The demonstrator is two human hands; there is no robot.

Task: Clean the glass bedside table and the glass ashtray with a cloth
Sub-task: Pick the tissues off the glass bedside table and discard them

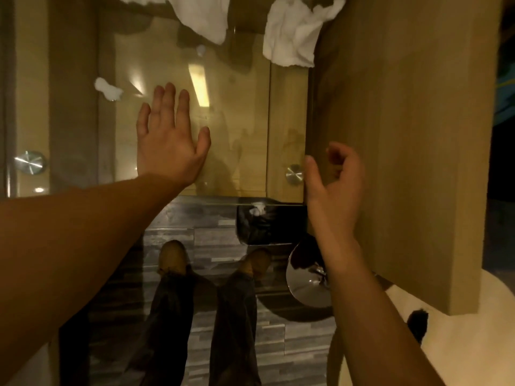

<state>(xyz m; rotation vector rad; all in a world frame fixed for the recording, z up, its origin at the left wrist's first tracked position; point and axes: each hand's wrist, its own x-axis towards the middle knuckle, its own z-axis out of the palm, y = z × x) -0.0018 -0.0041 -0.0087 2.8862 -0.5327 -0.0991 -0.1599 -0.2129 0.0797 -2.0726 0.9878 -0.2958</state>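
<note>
Left hand (170, 135): lay flat, fingers spread, on the clear glass bedside worktop (237, 107).
Right hand (334, 185): loosely curled, empty, beside the worktop's right edge.
Crumpled white cloth (292, 37): unheld, at the far edge.
Progress: wiping apparently unfinished; small white scrap (107, 89) on the glass; glass ashtray not visible.

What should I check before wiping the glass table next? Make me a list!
1. Cloth in a hand: not ok. The left hand lies flat on the glass table; the right hand holds nothing.
2. Cloth nearby: ok. A white cloth lies at the table's far side.
3. Glass free of bits: not ok. A white scrap lies left of the left hand.
4. Ashtray found: cannot tell. None shows plainly.
5. Smears on the glass: cannot tell. Reflections cover it.
</note>
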